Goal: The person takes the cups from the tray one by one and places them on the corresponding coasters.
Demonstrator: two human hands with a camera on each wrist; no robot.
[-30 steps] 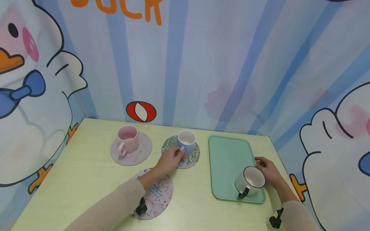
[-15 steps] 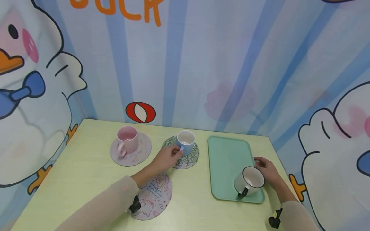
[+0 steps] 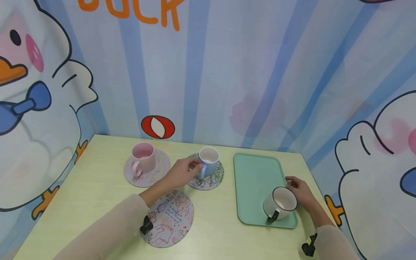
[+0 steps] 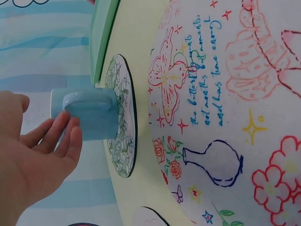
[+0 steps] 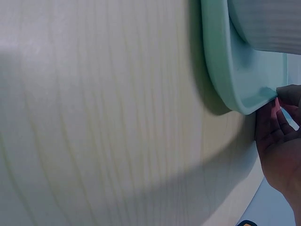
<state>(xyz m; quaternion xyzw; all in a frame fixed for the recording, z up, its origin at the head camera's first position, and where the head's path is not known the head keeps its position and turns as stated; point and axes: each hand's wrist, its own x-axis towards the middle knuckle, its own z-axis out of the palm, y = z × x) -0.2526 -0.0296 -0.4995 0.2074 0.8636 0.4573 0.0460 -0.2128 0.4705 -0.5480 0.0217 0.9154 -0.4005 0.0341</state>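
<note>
A light-blue mug [image 3: 211, 167] stands upright on a round leaf-patterned coaster [image 3: 212, 181]. My left hand [image 3: 182, 170] is beside its handle; in the left wrist view the fingers are loosely extended, with the thumb apart, and the fingertips lie at or just short of the handle [image 4: 87, 97]. At the right, my right hand [image 3: 302, 192] pinches the right rim of a green tray [image 3: 256, 180], thumb on top and fingers beneath in the right wrist view. A white mug [image 3: 270, 206] with a black rim and black handle sits on the tray, close to that hand.
A pink mug [image 3: 148, 162] stands on a round pinkish coaster [image 3: 163, 164] at the back left. Under the left forearm, nearer the front, lies a round coaster [image 3: 175, 220] with drawings and writing. A patterned curtain [image 3: 211, 72] borders the table's back edge.
My left hand has let go of the blue mug's handle and drawn back a little to the left. The mug stays on its coaster. My right hand keeps its hold on the tray.
</note>
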